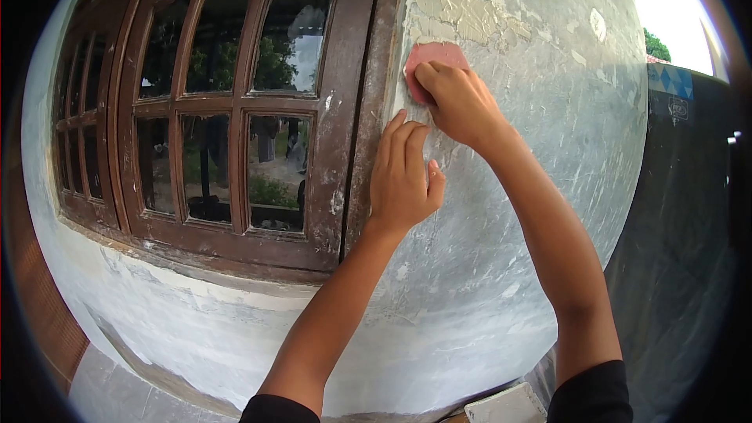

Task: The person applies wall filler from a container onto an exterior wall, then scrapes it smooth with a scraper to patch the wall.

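Observation:
My right hand [464,103] grips a pink putty spreader [440,52], its blade pressed to the grey wall [556,133] close beside the brown window frame [381,55]. Just above the spreader lies a patch of cream putty [474,17] with a ridged, uneven surface. Lower and to the left, my left hand [403,176] rests against the wall's edge by the frame. Its fingers are stretched out and it holds nothing. The palm side of my right hand is hidden.
A wooden window [227,102] with several glass panes fills the left side. At the bottom, near my right sleeve, sits a pale flat board [507,406] with smears on it. Dark sheeting [674,211] hangs at the right, past the wall's corner.

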A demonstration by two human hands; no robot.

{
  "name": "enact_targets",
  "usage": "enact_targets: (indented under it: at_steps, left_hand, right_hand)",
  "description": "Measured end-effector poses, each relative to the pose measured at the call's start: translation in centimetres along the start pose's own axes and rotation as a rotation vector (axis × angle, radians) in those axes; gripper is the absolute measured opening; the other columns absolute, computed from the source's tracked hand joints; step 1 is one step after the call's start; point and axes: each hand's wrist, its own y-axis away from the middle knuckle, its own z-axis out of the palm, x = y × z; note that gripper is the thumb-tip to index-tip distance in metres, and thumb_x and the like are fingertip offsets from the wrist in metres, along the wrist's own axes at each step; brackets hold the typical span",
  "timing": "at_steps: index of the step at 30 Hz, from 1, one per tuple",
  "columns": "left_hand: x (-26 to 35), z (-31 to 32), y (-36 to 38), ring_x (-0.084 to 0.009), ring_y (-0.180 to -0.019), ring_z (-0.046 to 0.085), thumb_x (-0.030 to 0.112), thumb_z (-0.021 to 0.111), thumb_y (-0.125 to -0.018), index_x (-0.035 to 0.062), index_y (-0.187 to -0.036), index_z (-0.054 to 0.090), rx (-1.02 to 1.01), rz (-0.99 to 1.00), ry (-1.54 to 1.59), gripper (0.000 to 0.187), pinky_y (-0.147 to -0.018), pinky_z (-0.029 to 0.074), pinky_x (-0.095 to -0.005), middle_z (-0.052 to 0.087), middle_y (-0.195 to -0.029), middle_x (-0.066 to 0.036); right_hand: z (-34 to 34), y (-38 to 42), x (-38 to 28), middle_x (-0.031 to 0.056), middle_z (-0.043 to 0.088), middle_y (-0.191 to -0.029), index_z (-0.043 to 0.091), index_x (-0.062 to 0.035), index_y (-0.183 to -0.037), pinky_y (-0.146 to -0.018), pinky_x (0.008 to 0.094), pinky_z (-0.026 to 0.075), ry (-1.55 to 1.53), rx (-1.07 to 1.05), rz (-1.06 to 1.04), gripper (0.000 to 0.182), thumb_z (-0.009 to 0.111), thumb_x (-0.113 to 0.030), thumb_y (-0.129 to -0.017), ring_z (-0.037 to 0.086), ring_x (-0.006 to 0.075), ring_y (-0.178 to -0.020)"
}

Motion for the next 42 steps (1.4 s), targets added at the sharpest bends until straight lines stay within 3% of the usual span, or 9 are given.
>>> enact_targets:
  at_steps: [9, 12, 14, 16, 20, 22, 30, 33, 42]
  left_hand:
    - [0.1, 0.0, 0.1, -0.0453, -0.123, 0.048, 0.006, 0.056, -0.079, -0.0047, -0.122, 0.046, 0.017, 0.016, -0.004, 0.045, -0.105, 0.039, -0.0526, 0.052, -0.119, -0.024]
    - [0.1, 0.1, 0.2, -0.0450, -0.123, 0.048, 0.006, 0.056, -0.079, -0.0043, -0.121, 0.047, 0.008, 0.016, -0.023, 0.044, -0.105, 0.039, -0.0528, 0.052, -0.119, -0.024]
    - [0.1, 0.1, 0.1, -0.0449, -0.123, 0.048, 0.006, 0.056, -0.079, -0.0043, -0.121, 0.047, 0.009, 0.020, -0.022, 0.044, -0.105, 0.039, -0.0528, 0.052, -0.119, -0.024]
    - [0.1, 0.0, 0.1, -0.0449, -0.123, 0.048, 0.007, 0.056, -0.080, -0.0042, -0.121, 0.047, 0.011, 0.026, -0.022, 0.043, -0.105, 0.039, -0.0528, 0.052, -0.118, -0.024]
    - [0.1, 0.1, 0.1, -0.0451, -0.123, 0.048, 0.007, 0.056, -0.080, -0.0042, -0.120, 0.047, 0.009, 0.025, -0.011, 0.043, -0.105, 0.040, -0.0530, 0.052, -0.118, -0.024]
    - [0.0, 0.1, 0.2, -0.0451, -0.123, 0.048, 0.007, 0.056, -0.080, -0.0042, -0.120, 0.047, 0.009, 0.025, -0.009, 0.043, -0.105, 0.040, -0.0530, 0.052, -0.118, -0.024]
    - [0.0, 0.1, 0.3, -0.0460, -0.126, 0.046, 0.007, 0.056, -0.079, -0.0040, -0.121, 0.047, -0.041, 0.017, -0.042, 0.044, -0.107, 0.039, -0.0537, 0.051, -0.121, -0.023]
    - [0.3, 0.1, 0.2, -0.0464, -0.133, 0.042, 0.010, 0.056, -0.080, -0.0040, -0.125, 0.047, -0.115, 0.014, -0.107, 0.048, -0.111, 0.035, -0.0548, 0.050, -0.128, -0.024]
    - [0.8, 0.0, -0.1, -0.0436, -0.144, 0.030, 0.019, 0.054, -0.084, -0.0043, -0.136, 0.045, -0.263, -0.018, -0.256, 0.058, -0.118, 0.024, -0.0564, 0.042, -0.147, -0.024]
  right_hand:
    - [-7.5, 3.7, 0.4, 0.0146, 0.058, -0.083, 0.050, -0.0010, -0.086, -0.070, 0.0449, 0.048, -0.196, 0.205, 0.137, 0.016, 0.057, 0.007, -0.074, 0.061, 0.0340, -0.080]
    - [-11.2, 1.1, 2.5, 0.0172, 0.069, -0.090, 0.060, -0.0007, -0.100, -0.081, 0.0416, 0.051, -0.284, 0.175, 0.331, 0.018, 0.065, -0.001, -0.082, 0.069, 0.0293, -0.086]
    - [-11.6, -1.5, 6.4, 0.0152, 0.072, -0.100, 0.063, -0.0004, -0.110, -0.085, 0.0389, 0.052, -0.380, 0.241, 0.208, 0.024, 0.062, -0.005, -0.086, 0.069, 0.0279, -0.090]
    - [-12.3, -4.4, 8.1, 0.0063, 0.067, -0.099, 0.061, -0.0004, -0.108, -0.085, 0.0313, 0.048, -0.418, 0.217, 0.299, 0.018, 0.059, -0.008, -0.092, 0.061, 0.0144, -0.094]
    - [-12.4, -9.4, 10.6, 0.0095, 0.067, -0.111, 0.062, -0.0023, -0.120, -0.092, 0.0339, 0.048, -0.271, 0.206, 0.306, 0.028, 0.055, -0.008, -0.094, 0.061, 0.0178, -0.103]
    - [-12.4, -11.3, 9.9, 0.0104, 0.067, -0.100, 0.060, -0.0006, -0.109, -0.083, 0.0345, 0.051, -0.492, 0.234, 0.242, 0.018, 0.056, 0.002, -0.091, 0.064, 0.0204, -0.095]
    - [-10.8, -14.4, 11.4, 0.0110, 0.068, -0.109, 0.060, 0.0027, -0.122, -0.083, 0.0333, 0.051, -0.696, 0.027, 0.239, 0.033, 0.058, 0.001, -0.089, 0.063, 0.0203, -0.096]
    - [-8.5, -14.6, 14.2, 0.0109, 0.065, -0.121, 0.054, -0.0077, -0.140, -0.096, 0.0354, 0.049, -0.561, 0.008, 0.197, 0.046, 0.053, -0.007, -0.094, 0.062, 0.0218, -0.108]
    - [-8.2, -15.3, 14.5, 0.0098, 0.067, -0.118, 0.058, -0.0075, -0.137, -0.092, 0.0350, 0.052, -0.642, 0.268, 0.286, 0.043, 0.051, -0.003, -0.095, 0.065, 0.0211, -0.102]
